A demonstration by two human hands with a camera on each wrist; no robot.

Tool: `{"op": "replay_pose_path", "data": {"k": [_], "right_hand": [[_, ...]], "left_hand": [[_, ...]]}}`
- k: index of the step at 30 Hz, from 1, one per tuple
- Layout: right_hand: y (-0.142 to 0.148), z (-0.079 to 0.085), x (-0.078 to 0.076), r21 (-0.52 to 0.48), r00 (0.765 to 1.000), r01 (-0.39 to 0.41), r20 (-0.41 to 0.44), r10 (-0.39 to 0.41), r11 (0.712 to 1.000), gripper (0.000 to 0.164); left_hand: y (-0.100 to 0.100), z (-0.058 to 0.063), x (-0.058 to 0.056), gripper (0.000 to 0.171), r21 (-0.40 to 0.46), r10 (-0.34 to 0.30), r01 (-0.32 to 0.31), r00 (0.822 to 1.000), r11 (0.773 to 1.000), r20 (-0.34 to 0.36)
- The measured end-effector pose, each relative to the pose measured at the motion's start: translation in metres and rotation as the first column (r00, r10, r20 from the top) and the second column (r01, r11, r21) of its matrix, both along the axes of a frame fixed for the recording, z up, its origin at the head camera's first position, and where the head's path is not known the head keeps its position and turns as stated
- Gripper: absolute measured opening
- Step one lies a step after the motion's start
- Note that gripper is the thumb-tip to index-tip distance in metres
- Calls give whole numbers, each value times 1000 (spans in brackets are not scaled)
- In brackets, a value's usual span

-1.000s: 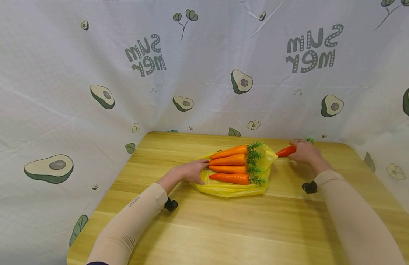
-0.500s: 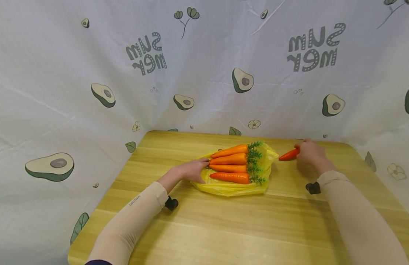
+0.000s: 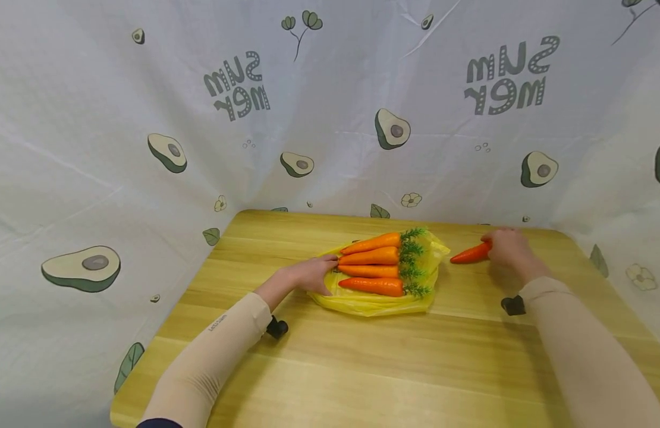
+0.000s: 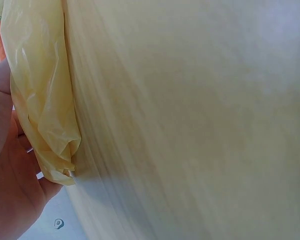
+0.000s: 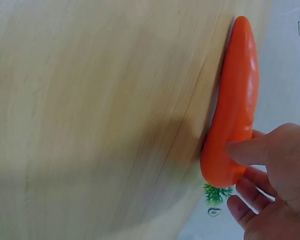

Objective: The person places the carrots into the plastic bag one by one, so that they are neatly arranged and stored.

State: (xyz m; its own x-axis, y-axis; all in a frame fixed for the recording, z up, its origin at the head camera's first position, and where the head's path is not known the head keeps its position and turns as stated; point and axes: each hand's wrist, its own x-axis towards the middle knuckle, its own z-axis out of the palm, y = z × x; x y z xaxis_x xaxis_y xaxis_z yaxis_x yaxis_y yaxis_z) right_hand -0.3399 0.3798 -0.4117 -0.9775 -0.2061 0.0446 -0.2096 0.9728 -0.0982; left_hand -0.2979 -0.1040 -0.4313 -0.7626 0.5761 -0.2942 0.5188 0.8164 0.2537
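Note:
Several orange carrots [image 3: 370, 271] with green tops lie side by side on a yellow plastic bag [image 3: 357, 307] in the head view. My left hand [image 3: 311, 276] rests on the bag's left end, fingertips at the carrot tips, thumb spread apart from the fingers. The left wrist view has the crumpled bag edge [image 4: 45, 100] in front of part of that hand. To the right of the bag, my right hand [image 3: 511, 248] holds a red-orange carrot [image 5: 233, 102] by its thick end. Its thumb lies on the near side, and its green top [image 5: 217, 194] shows below.
A wooden table [image 3: 362, 368] with rounded far corners carries everything. Behind and around it hangs a white curtain [image 3: 330, 107] printed with avocados. Both forearms wear beige sleeves [image 3: 217, 345], each with a small black device [image 3: 277, 328] under the wrist.
My right hand has moved slightly right and toward me with the single carrot, whose tip is now farther from the bag. The left hand has stayed in place on the bag.

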Motion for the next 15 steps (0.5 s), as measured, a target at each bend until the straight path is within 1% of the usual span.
{"op": "replay_pose_path", "data": {"k": [3, 7, 10, 14, 15], "right_hand": [[2, 2, 3, -12, 1000, 9, 19, -9, 1000, 41], [5, 5, 4, -40, 997, 29, 67, -26, 999, 44], [9, 5, 2, -51, 996, 19, 85, -14, 998, 46], [16, 3, -4, -58, 995, -23, 98, 29, 998, 46], [13, 5, -2, -56, 996, -23, 90, 28, 998, 46]], "left_hand": [[1, 2, 0, 89, -7, 0, 0, 1000, 1000, 3], [0, 1, -1, 89, -9, 2, -2, 1000, 1000, -1], [0, 1, -3, 90, -3, 3, -3, 1000, 1000, -2], [-1, 1, -4, 89, 0, 1, -1, 1000, 1000, 4], [-1, 1, -4, 89, -2, 1, -1, 1000, 1000, 4]]}}
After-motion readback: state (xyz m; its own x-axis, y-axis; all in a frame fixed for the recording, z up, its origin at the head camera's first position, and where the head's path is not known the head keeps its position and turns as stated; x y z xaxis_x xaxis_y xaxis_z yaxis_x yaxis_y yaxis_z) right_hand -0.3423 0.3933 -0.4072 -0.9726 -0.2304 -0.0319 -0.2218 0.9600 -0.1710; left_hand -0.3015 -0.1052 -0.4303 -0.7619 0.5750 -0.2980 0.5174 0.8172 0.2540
